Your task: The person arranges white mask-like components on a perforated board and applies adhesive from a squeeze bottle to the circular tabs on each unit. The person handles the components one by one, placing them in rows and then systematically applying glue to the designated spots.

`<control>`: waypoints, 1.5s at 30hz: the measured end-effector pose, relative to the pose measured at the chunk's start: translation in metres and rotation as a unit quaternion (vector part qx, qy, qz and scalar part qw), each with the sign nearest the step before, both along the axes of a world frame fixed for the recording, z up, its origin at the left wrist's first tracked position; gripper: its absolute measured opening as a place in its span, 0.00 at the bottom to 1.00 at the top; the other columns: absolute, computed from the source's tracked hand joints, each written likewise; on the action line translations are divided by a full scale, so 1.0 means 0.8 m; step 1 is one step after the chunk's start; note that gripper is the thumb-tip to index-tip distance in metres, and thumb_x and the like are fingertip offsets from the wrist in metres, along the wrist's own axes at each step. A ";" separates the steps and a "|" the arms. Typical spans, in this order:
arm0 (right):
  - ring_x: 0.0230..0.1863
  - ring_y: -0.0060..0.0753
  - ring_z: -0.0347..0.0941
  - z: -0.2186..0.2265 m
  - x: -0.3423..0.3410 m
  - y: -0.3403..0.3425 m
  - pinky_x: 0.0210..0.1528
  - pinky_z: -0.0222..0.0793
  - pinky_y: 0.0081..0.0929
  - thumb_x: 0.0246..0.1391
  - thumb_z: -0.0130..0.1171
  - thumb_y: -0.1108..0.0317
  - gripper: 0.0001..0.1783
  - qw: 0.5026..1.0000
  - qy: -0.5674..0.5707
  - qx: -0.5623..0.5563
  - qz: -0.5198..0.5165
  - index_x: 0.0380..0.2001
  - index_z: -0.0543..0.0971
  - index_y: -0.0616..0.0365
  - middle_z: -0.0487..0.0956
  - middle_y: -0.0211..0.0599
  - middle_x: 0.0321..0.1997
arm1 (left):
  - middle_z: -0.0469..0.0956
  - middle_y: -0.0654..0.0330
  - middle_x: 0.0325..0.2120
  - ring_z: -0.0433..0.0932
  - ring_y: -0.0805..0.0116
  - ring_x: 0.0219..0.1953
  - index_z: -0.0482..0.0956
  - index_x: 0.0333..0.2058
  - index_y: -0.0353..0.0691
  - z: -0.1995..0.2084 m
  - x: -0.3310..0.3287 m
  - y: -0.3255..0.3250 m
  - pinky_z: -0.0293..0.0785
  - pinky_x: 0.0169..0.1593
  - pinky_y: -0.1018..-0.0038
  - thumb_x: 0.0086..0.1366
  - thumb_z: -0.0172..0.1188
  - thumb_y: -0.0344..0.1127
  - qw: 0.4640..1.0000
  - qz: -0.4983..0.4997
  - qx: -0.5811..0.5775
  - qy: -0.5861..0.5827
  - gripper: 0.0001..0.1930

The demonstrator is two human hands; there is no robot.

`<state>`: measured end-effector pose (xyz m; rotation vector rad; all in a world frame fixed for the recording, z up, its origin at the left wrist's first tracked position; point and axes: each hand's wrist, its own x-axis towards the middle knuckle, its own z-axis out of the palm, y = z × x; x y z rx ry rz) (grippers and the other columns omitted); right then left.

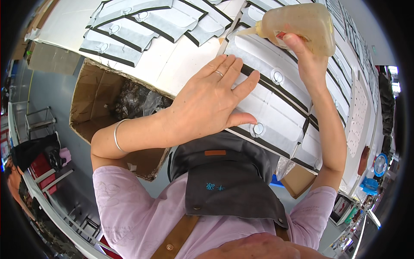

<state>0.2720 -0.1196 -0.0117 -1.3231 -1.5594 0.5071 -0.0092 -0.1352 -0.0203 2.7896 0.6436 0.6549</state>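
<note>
My right hand grips a cloudy, yellowish plastic squeeze bottle with a thin nozzle. The bottle lies tilted on its side in the air, its nozzle pointing left over a white panel with black edge strips. My left hand rests with fingers spread across the near edge of that panel and a neighbouring white panel. It holds nothing; a ring and a bracelet show on that arm. Each of these panels carries a small round ring-like piece, and the thumb is close to one ring.
More black-edged white panels lie overlapping at the far left of the white table. Further rows of panels continue to the right. An open cardboard box with dark stuff and clear plastic stands by the table's left edge. A small carton sits below the near edge.
</note>
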 end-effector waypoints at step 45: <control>0.51 0.28 0.79 -0.012 0.042 0.085 0.48 0.79 0.30 0.62 0.65 0.63 0.22 0.981 0.178 0.049 0.057 0.55 0.74 0.60 0.80 0.34 0.50 | 0.75 0.32 0.52 0.77 0.38 0.55 0.78 0.56 0.37 -0.008 0.073 0.074 0.68 0.65 0.54 0.60 0.61 0.66 0.998 0.015 0.043 -0.043 0.38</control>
